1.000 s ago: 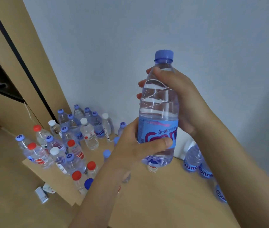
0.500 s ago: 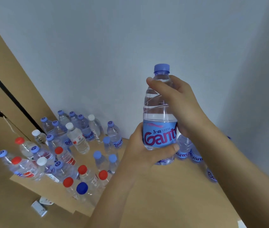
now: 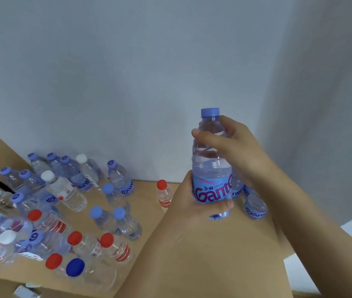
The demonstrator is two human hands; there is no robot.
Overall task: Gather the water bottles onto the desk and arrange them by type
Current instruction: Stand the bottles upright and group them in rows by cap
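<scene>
Both hands, left hand (image 3: 189, 203) low and right hand (image 3: 233, 147) high, grip 1 bottle (image 3: 212, 166), now lower toward my desk (image 3: 149, 198).

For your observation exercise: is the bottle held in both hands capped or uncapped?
Capped. A light blue cap sits on the neck of the held bottle, above the right hand; the left hand grips its label.

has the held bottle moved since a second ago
Yes. The held bottle has come down toward the desk: its base was above the back edge, and now sits low beside the bottles behind it.
</scene>
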